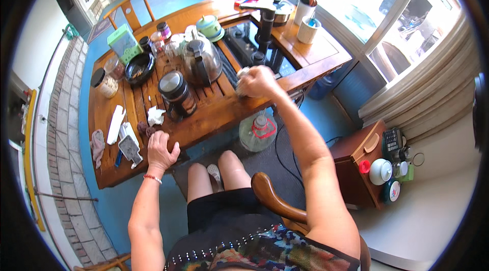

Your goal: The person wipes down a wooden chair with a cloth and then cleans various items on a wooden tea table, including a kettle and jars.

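On the front edge of the wooden tea table (214, 108), my right hand (260, 81) is closed around a crumpled light cloth (241, 88). Most of the cloth is hidden by my fingers. My left hand (162, 151) rests on the near edge with the thumb apart, holding nothing. Small dark brown lumps (146, 129) and a crumpled white tissue (156, 115) lie just beyond its fingertips. Between my hands stands a dark-handled glass tea mug (177, 93) with a lid. Behind it is a large glass kettle (200, 59) with a black handle.
A black glass hob unit (280, 61) with a tap-like spout (265, 22) is set in the table's right side. Jars (105, 83), a black bowl (140, 68) and a phone (130, 148) occupy the left. Below stands a large water bottle (258, 133), near a chair armrest (275, 200).
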{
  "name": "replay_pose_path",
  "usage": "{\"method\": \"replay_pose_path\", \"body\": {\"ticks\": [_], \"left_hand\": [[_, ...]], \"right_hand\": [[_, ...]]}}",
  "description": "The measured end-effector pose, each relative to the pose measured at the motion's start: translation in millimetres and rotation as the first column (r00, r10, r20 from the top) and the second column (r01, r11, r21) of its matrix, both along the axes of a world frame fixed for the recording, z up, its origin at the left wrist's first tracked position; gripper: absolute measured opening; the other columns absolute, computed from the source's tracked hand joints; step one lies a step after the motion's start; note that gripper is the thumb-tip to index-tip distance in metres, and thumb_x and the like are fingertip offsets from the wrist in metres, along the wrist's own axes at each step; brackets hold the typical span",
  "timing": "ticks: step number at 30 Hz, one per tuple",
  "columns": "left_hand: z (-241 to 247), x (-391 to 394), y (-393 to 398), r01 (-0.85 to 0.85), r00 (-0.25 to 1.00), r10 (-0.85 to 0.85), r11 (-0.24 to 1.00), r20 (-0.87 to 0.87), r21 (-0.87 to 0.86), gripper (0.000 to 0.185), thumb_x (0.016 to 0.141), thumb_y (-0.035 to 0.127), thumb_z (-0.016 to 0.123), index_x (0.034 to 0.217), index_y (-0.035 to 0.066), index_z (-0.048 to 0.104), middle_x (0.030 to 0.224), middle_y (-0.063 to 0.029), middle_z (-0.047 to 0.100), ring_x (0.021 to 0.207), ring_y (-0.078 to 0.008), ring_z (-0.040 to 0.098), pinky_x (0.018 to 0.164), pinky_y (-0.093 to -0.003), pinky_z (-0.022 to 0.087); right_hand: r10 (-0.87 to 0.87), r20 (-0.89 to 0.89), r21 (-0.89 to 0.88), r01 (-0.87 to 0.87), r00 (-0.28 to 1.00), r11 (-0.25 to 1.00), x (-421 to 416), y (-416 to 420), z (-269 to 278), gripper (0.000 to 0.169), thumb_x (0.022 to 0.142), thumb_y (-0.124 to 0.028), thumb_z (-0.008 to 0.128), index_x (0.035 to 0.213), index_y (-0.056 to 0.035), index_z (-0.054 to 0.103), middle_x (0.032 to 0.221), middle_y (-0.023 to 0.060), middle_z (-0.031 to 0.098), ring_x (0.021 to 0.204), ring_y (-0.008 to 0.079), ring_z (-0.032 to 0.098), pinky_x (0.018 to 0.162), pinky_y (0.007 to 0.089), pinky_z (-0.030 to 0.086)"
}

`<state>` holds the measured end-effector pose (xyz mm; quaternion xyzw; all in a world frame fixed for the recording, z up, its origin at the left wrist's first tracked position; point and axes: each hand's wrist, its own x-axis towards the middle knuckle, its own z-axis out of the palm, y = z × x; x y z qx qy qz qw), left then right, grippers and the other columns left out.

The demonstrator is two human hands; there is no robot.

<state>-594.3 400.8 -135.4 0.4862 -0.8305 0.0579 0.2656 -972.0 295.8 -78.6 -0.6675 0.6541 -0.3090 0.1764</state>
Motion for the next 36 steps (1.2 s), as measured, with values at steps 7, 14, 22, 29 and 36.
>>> {"method": "replay_pose_path", "body": {"ticks": [7, 14, 22, 29, 36], "left_hand": [[4, -10, -5, 0.037, 0.999, -0.037, 0.999, 0.018, -0.024, 0.029, 0.07, 0.022, 0.064, 0.084, 0.003, 0.047, 0.087, -0.0155, 0.049, 0.083, -0.0343, 0.05, 0.076, -0.0433, 0.044], [0, 1, 1, -0.011, 0.997, 0.012, 1.0, 0.075, -0.011, 0.031, 0.07, 0.024, 0.064, 0.087, 0.003, 0.048, 0.09, -0.0162, 0.049, 0.087, -0.0347, 0.05, 0.079, -0.0439, 0.044], [4, 1, 3, -0.023, 1.0, 0.023, 1.0, 0.019, -0.001, 0.032, 0.07, 0.025, 0.064, 0.088, 0.003, 0.05, 0.093, -0.0181, 0.052, 0.089, -0.0374, 0.052, 0.083, -0.0451, 0.044], [3, -5, 1, -0.011, 1.0, 0.011, 1.0, 0.01, 0.014, 0.035, 0.071, 0.029, 0.064, 0.089, 0.002, 0.051, 0.091, -0.0171, 0.052, 0.088, -0.0352, 0.052, 0.084, -0.0437, 0.044], [6, 0, 3, -0.025, 1.0, 0.025, 1.0, -0.004, 0.018, 0.033, 0.072, 0.03, 0.063, 0.085, 0.002, 0.051, 0.089, -0.0165, 0.052, 0.086, -0.0337, 0.052, 0.082, -0.0422, 0.045]], "right_hand": [[-0.358, -0.307, -0.355, 0.243, 0.882, 0.903, -127, 29, -57, 0.027, 0.079, -0.022, 0.062, 0.097, -0.0025, 0.062, 0.095, 0.015, 0.059, 0.091, 0.035, 0.058, 0.076, 0.0481, 0.048], [-0.277, -0.383, -0.409, 0.107, 0.881, 0.906, 54, 71, -49, 0.013, 0.07, -0.015, 0.058, 0.08, -0.0078, 0.058, 0.085, 0.0097, 0.054, 0.081, 0.0264, 0.052, 0.064, 0.0423, 0.035], [0.086, -0.385, -0.124, -0.144, 0.919, 0.982, 35, 59, -41, 0.02, 0.071, -0.014, 0.062, 0.09, -0.01, 0.063, 0.095, 0.0063, 0.06, 0.09, 0.0256, 0.056, 0.075, 0.0433, 0.035], [-0.213, -0.303, -0.526, 0.023, 0.929, 0.85, 75, 53, -69, 0.032, 0.071, -0.01, 0.057, 0.099, 0.0047, 0.059, 0.1, 0.0169, 0.055, 0.097, 0.0327, 0.052, 0.08, 0.0427, 0.039], [0.396, -0.02, -0.193, -0.392, 0.918, 0.899, 120, 46, -50, 0.042, 0.067, -0.027, 0.069, 0.096, 0.0025, 0.06, 0.099, 0.0224, 0.057, 0.09, 0.04, 0.056, 0.078, 0.0489, 0.046]]}}
